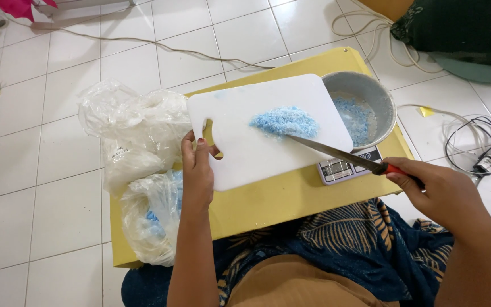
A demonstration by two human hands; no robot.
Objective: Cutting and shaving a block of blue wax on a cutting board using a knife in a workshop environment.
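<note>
Hands working over a low yellow table (291, 199). Left hand (197, 167) is gripping the white cutting board (257, 148) at its handle cut-out, fingers closed around the edge, and the board is tilting toward a grey metal bowl (370, 94). Right hand (441, 190) is closing around the red handle of a knife (342, 156), blade tip touching a heap of blue granules (285, 122) on the board. More blue granules are lying inside the bowl, which seems to be sitting on a small digital scale (345, 166). Crumpled clear plastic bags (137, 159) are resting just beside the board, at its left.
</note>
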